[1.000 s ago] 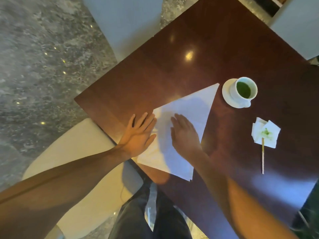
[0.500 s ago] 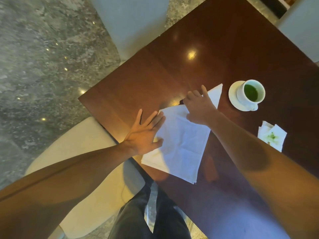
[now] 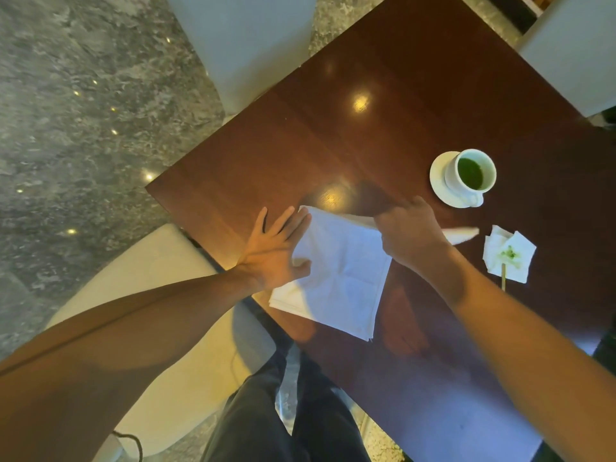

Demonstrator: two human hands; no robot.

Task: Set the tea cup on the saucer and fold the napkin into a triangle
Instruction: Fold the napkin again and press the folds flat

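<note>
Right hand (image 3: 408, 236) has fingers curled round a fold of the white napkin (image 3: 336, 278), its corner sticking out to the right w/ slight blur. Left hand (image 3: 275, 258) lies flat, fingers straight, pressing napkin's left edge to the table (image 3: 383, 135). Tea cup (image 3: 471, 173) w/ green liquid sits on its saucer (image 3: 436, 176), far right of napkin. No readable writing or labels anywhere. Crumpled tissue (image 3: 508, 256) w/ green stain near the saucer. Table is dark glossy wood w/ light reflections; grey speckled stone floor (image 3: 83, 111), pale chairs around.
</note>
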